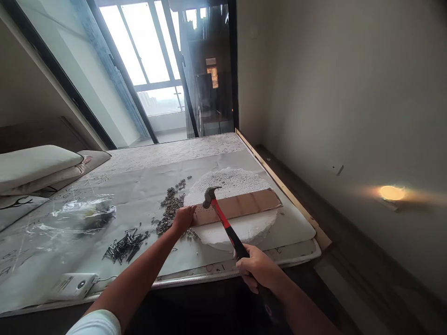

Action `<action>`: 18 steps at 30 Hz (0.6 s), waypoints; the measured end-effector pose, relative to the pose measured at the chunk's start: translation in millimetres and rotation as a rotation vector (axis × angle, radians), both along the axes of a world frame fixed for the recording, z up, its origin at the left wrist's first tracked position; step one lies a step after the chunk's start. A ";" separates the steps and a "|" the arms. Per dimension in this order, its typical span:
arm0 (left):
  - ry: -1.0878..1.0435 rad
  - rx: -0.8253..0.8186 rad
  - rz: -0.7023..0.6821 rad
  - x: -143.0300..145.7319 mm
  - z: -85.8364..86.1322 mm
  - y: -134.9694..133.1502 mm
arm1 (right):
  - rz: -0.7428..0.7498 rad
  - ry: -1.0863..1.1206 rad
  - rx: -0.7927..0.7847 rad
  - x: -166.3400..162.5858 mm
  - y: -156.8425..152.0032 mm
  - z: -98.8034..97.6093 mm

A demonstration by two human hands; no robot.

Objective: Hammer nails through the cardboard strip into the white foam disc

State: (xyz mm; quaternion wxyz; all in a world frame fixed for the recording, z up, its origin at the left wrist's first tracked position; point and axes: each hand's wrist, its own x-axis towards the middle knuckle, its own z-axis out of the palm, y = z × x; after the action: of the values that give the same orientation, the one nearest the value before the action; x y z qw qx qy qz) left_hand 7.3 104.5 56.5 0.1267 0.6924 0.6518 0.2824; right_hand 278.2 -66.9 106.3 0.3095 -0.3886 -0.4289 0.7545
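Note:
My right hand [256,267] is wrapped round the black and red handle of a claw hammer [225,222]. The hammer's head is over the left part of a flat brown board [249,203]; whether it touches the board I cannot tell. My left hand [184,219] is closed at the board's left end, its fingertips on the top face. Small dark specks dot the board near those fingers. Beneath the board lies a round, rough white slab [230,179]. Grey gravel [168,211] is strewn to the left of the slab, beside my left hand.
A pile of dark nails [125,245] lies left of my left forearm. Behind it rests a clear plastic bag [82,215]. A white device with a cord [75,284] sits near the mattress's front edge. Pillows [38,163] are at left; a wall [349,93] rises at right.

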 end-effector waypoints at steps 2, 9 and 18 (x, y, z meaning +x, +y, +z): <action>-0.029 -0.010 0.008 -1.0 -0.8 0.4 | 0.006 -0.009 -0.007 0.8 -0.4 2.3; -0.015 -0.005 -0.021 -3.0 -3.6 2.9 | -0.006 -0.027 -0.033 0.9 -1.2 7.3; 0.192 -0.002 -0.034 -0.2 -2.6 -4.2 | -0.019 -0.027 -0.023 -1.9 -1.5 -2.9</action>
State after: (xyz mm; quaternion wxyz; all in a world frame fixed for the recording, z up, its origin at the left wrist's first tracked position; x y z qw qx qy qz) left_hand 7.1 100.4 53.9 0.0690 0.7270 0.6494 0.2120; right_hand 276.3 -68.3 103.3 0.3067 -0.4062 -0.4205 0.7511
